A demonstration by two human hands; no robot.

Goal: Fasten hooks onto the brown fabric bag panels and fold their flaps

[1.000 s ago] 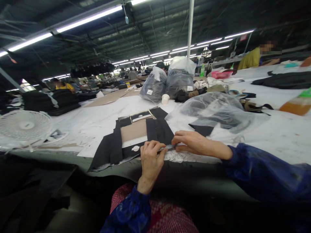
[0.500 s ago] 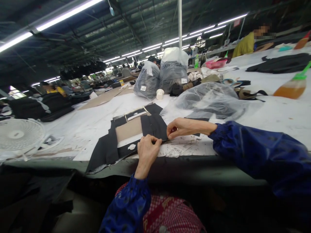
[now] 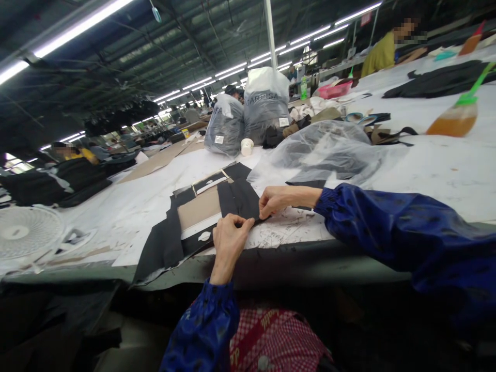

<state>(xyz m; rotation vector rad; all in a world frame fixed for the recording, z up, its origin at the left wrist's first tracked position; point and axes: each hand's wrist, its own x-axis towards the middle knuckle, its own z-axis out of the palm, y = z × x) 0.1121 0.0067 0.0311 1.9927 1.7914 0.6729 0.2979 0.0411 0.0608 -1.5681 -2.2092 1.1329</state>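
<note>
A black fabric piece (image 3: 239,199) lies flat on the white table near its front edge, with a beige panel (image 3: 199,209) and white strips on it. My left hand (image 3: 230,235) pinches the fabric's near edge, thumb and fingers together. Just to the right, my right hand (image 3: 273,200) pinches the same edge at its right corner. A small gap separates the two hands. The fabric's left part droops over the table edge. My fingertips hide the exact spots they grip.
A white fan (image 3: 29,232) stands at the left. Behind the fabric are filled plastic bags (image 3: 266,106), a white cup (image 3: 247,146) and a clear plastic sheet (image 3: 329,150). At the right is a bottle of amber liquid (image 3: 453,120). A person in yellow (image 3: 380,54) is far right.
The whole view has shifted slightly, so things sit a little further left. My right hand has closed its fingers more at the corner; both hands stay at the fabric's edge.
</note>
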